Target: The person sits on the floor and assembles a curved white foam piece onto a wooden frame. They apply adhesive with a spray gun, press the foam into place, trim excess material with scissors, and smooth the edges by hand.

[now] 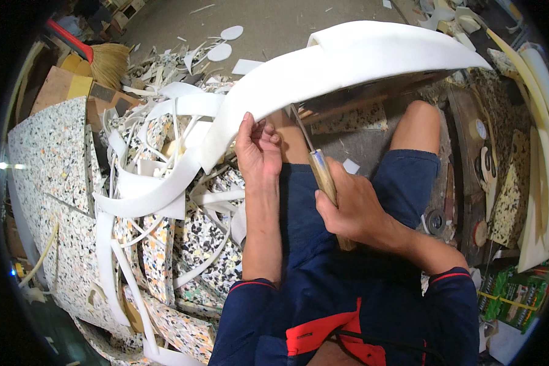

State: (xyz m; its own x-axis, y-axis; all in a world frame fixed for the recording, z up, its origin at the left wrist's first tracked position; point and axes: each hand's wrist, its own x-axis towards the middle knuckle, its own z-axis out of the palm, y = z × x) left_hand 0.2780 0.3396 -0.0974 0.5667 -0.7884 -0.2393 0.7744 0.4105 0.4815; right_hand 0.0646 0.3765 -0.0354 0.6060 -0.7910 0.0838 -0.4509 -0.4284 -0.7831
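Observation:
A long curved piece of white foam point(323, 67) arches across the upper middle, its left end drooping toward a pile of scraps. At its lower edge, my left hand point(262, 149) is palm up with curled fingers, the thumb against the foam. My right hand point(360, 204) is wrapped round the wooden handle of a knife point(323, 177). The narrow blade points up and away, its tip close under the foam's edge. Beneath the foam's right part is a dark, brownish surface, mostly covered.
Speckled foam sheets point(49, 158) and white foam strips point(146, 201) are heaped at left. Behind them lies a red-handled broom point(104, 61). Tape rolls point(435, 221), scissors point(487, 165), pale foam sheets point(540, 122) and green packages point(518, 296) sit at right. Offcuts point(219, 52) litter the floor.

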